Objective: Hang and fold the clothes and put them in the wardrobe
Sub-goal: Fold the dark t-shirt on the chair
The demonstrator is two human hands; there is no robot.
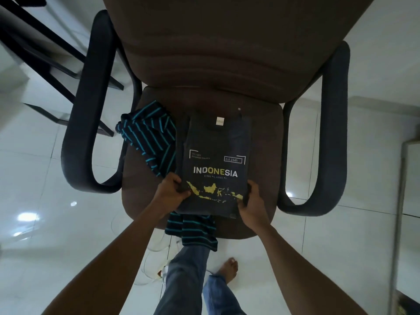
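Observation:
A dark grey T-shirt (216,144) with the print "INDONESIA" and a yellow map lies folded into a narrow rectangle on the brown seat of an office chair (263,160). My left hand (172,189) grips its lower left edge, thumb on top. My right hand (250,201) grips the lower right edge the same way. A dark shirt with teal stripes (147,135) lies crumpled under and to the left of the T-shirt. Part of that striped shirt hangs over the seat's front edge.
The chair has black armrests (75,133) on both sides and a tall brown backrest (227,42). Glossy white floor tiles (56,223) surround it. Clear plastic hangers (154,264) lie on the floor by my feet. A dark table frame (45,53) stands at the upper left.

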